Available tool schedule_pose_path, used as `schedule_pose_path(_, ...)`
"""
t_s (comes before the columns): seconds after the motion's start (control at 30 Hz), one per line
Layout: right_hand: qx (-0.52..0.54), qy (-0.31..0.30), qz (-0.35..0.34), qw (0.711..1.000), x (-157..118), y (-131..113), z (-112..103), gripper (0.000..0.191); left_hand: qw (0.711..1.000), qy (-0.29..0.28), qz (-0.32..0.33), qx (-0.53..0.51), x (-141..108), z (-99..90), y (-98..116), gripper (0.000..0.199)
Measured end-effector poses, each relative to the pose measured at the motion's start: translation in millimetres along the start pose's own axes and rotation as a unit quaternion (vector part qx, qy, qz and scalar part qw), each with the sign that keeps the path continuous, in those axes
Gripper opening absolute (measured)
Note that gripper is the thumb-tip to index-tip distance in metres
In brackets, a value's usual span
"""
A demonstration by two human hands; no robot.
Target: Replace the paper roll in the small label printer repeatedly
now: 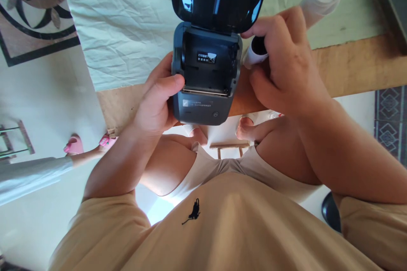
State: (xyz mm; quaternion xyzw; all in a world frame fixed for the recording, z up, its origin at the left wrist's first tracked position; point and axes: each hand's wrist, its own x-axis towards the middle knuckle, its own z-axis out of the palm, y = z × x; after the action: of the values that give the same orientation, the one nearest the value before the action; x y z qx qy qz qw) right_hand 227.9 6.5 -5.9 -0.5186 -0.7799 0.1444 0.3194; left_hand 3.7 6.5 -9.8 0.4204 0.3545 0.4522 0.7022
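Note:
A dark grey label printer [199, 112] sits in my left hand [155, 99], whose thumb presses on its left edge. Its glossy black lid [219, 0] is swung up, and the compartment inside shows a small printed sticker [206, 57] and no roll. At the printer's right side, my right hand [288, 61] has its fingers curled around a small white paper roll [252, 58] with a dark core. The index fingertip of that hand is by the lid's lower right corner. Part of the roll is hidden behind the fingers.
On the pale green cloth [127, 21] a larger white roll [313, 2] lies at the upper right. A dark-edged object [386, 4] is at the far right. The wooden table edge [356, 67] runs below the hands. Another person's leg and pink slipper [74, 144] show at left.

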Motion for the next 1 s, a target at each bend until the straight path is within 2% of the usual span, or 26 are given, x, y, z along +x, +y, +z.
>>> schedule_pose_path(0.2,-0.047,-0.036,0.003,0.998,-0.6,-5.0,-2.8,0.053,1.000,0.005,0.004,-0.010,0.5,1.1,-1.3,0.039)
schedule_pose_path(0.3,-0.051,-0.033,-0.005,0.998,1.1,-4.8,-1.1,0.048,1.000,0.004,0.001,-0.016,0.4,2.7,0.4,0.037)
schedule_pose_path(0.43,-0.053,-0.006,-0.004,0.999,3.0,-0.7,1.6,0.039,1.000,-0.002,0.000,-0.018,-0.1,1.2,0.4,0.036)
schedule_pose_path(0.57,0.023,0.039,-0.065,0.997,4.5,3.3,0.2,0.047,1.000,0.001,-0.005,0.010,-0.3,-2.4,-2.5,0.041)
schedule_pose_path(0.67,0.070,0.058,-0.087,0.992,4.2,0.8,-4.9,0.042,1.000,0.006,-0.006,0.018,-0.1,-3.1,-3.2,0.043)
schedule_pose_path(0.77,0.062,0.077,-0.090,0.991,2.5,-4.8,-11.0,0.042,1.000,0.002,0.005,0.006,0.4,-1.3,-2.4,0.042)
schedule_pose_path(0.87,0.038,0.123,-0.093,0.987,2.2,-7.4,-13.6,0.048,1.000,-0.002,0.012,-0.013,0.9,1.7,-1.6,0.037)
schedule_pose_path(0.93,0.028,0.155,-0.108,0.982,3.5,-8.6,-13.0,0.049,1.000,0.001,0.017,-0.021,0.8,3.1,-1.5,0.034)
schedule_pose_path(1.0,0.019,0.161,-0.129,0.978,5.1,-12.5,-11.2,0.049,1.000,0.006,0.017,-0.018,0.3,3.3,-1.3,0.036)
